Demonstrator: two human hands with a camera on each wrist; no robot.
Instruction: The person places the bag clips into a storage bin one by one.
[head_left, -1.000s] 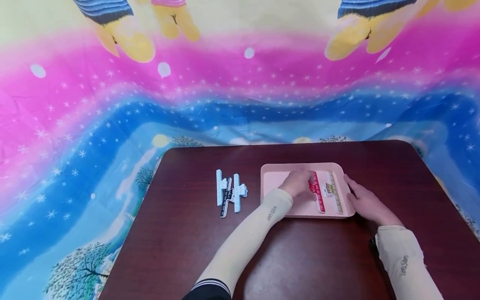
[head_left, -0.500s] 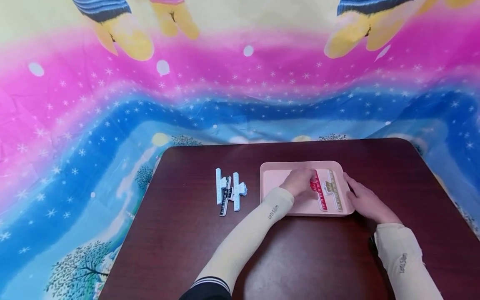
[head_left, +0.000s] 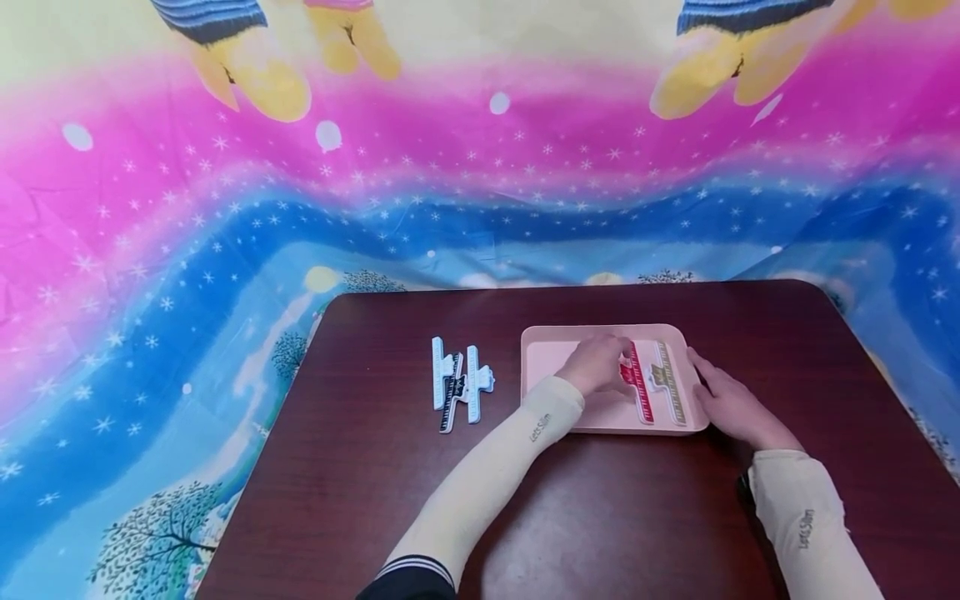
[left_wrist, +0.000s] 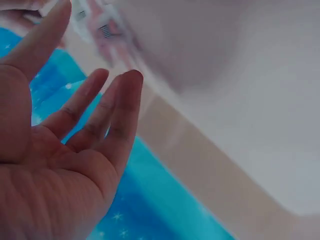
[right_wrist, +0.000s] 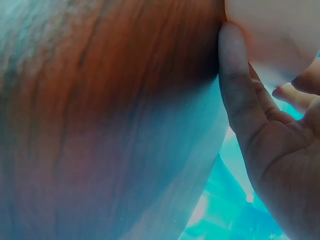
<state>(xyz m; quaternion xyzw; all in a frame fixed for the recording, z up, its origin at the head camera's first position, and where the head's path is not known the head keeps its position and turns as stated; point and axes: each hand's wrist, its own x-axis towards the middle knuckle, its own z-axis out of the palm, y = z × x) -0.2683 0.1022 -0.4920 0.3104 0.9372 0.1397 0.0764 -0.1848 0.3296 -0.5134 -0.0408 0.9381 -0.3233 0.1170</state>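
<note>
A pink tray (head_left: 547, 333) stands on the dark table. My left hand (head_left: 596, 364) is over it, beside a red clip (head_left: 637, 387) with a piano-key pattern. In the left wrist view this left hand (left_wrist: 75, 135) has its fingers extended and parted, with the blurred red clip (left_wrist: 107, 32) just beyond the fingertips. Whether they touch it I cannot tell. A gold clip (head_left: 671, 387) lies to the right of the red one. Against the tray's right outer side rests my right hand (head_left: 738, 408); the right wrist view shows its straight fingers (right_wrist: 232, 55) touching the tray wall (right_wrist: 275, 35).
Left of the tray, two light-blue clips (head_left: 474, 387) and a black clip (head_left: 452, 396) lie close together on the brown table (head_left: 360, 500). A printed cloth (head_left: 450, 183) hangs behind the table's far edge.
The red clip has shifted slightly, its near end a little to the right. My left hand has stayed almost in place beside it. The right hand keeps its position at the tray.
</note>
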